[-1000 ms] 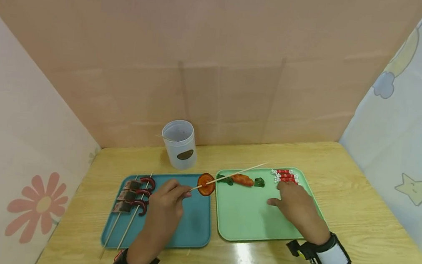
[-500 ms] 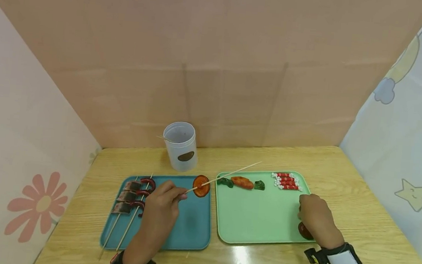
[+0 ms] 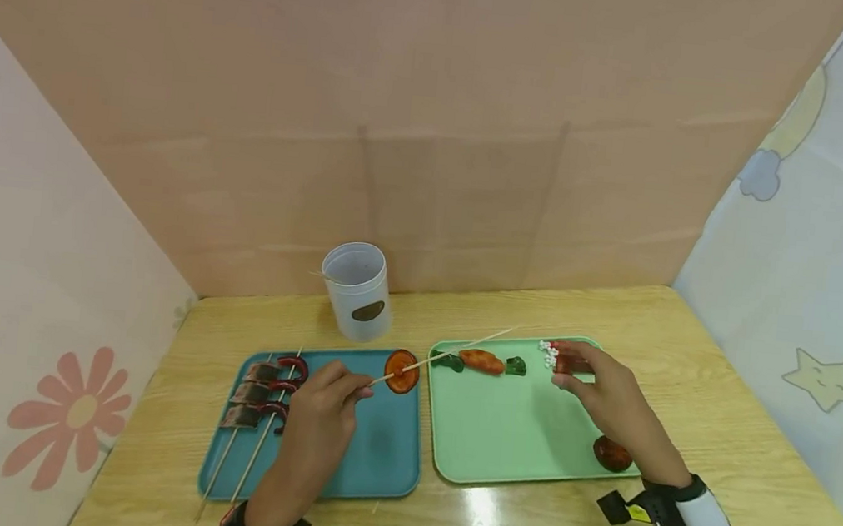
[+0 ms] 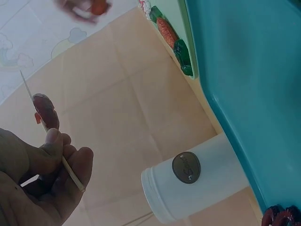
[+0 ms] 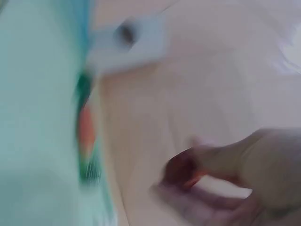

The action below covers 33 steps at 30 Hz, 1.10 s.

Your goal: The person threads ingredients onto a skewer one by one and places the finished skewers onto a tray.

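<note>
My left hand [image 3: 325, 417] pinches a thin wooden skewer [image 3: 463, 347] between thumb and fingers. It slants up to the right above both trays. Threaded on it is a round, orange-brown, mushroom-like cap [image 3: 401, 371], seen edge-on as a dark cap [image 4: 45, 109] in the left wrist view. Over the back right of the green tray [image 3: 504, 437], my right hand [image 3: 613, 397] grips a reddish-brown round piece [image 5: 179, 169], blurred in the right wrist view. A similar brown cap [image 3: 611, 454] lies at that tray's front right corner.
Red-and-white sticks [image 3: 547, 352], partly hidden by the right hand, and an orange piece [image 3: 482, 361] between green pieces lie on the green tray. The blue tray [image 3: 382, 452] bears loaded skewers [image 3: 259, 395]. A translucent cup [image 3: 358, 295] stands behind.
My right hand reached the green tray's front right corner, then lifted away toward the back left with a round piece. The left hand and its skewer have shifted slightly left.
</note>
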Tool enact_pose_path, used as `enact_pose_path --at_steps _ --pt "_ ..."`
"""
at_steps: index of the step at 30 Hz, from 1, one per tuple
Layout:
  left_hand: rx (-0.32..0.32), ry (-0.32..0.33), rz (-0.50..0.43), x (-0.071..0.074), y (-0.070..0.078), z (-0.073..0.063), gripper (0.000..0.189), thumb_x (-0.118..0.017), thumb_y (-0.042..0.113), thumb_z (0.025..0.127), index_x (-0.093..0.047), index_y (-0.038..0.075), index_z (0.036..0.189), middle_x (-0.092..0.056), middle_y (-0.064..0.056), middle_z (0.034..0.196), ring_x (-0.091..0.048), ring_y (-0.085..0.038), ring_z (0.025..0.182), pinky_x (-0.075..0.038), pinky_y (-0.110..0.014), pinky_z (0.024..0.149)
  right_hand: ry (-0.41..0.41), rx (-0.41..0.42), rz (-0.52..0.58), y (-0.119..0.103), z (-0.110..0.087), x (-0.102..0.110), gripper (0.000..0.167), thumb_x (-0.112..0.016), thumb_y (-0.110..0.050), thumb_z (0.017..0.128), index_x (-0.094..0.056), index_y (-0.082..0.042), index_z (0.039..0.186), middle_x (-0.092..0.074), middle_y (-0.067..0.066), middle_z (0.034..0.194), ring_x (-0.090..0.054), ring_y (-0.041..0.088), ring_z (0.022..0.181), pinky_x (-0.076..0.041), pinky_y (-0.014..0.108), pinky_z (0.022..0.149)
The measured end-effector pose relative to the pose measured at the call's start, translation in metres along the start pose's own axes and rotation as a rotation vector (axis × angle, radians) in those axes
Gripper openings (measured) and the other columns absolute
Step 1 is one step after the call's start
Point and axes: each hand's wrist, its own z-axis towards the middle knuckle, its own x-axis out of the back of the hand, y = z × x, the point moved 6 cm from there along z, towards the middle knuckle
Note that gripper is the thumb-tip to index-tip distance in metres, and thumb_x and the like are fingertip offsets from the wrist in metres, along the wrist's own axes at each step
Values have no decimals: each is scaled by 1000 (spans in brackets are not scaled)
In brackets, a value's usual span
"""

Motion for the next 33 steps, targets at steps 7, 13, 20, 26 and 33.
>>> enact_pose_path --at_steps 7,13,20,26,33 --pt "-27 -15 -22 -5 0 -1 21 -84 -15 71 -79 3 79 -57 -2 71 -61 -13 63 -52 -14 57 -149 203 961 -50 5 6 41 -38 -5 111 -42 5 150 -56 5 140 -65 12 125 -56 30 101" --pt "-33 -25 6 -5 1 -3 21 -84 -16 70 -79 3 79 -55 -2 71 -61 -12 62 -53 -14 57 -275 301 1231 -75 4 7 42 -29 0 111 -43 6 150 -54 8 146 -60 17 134 -53 33 106" --pt "-34 -35 18 -6 1 -5 21 -86 -13 70 -79 4 79 -53 -1 70 -60 -12 63 -53 -14 58 -275 287 1248 -83 3 5 42 -31 0 110 -41 6 151 -55 10 146 -58 19 136 -52 36 107" --pt "-29 -28 19 -6 1 -6 21 -87 -12 69 -80 6 78 -54 1 70 -60 -11 62 -52 -13 57 -220 287 1197 -83 4 6 43 -32 -1 111 -41 6 151 -56 11 144 -60 19 134 -52 33 106" --pt "-26 -24 7 -6 2 -7 21 -86 -14 69 -79 4 78 -54 -1 70 -60 -11 63 -52 -11 58 -241 262 1203 -87 3 2 43 -34 -2 110 -39 8 151 -60 10 142 -61 19 133 -53 34 105"
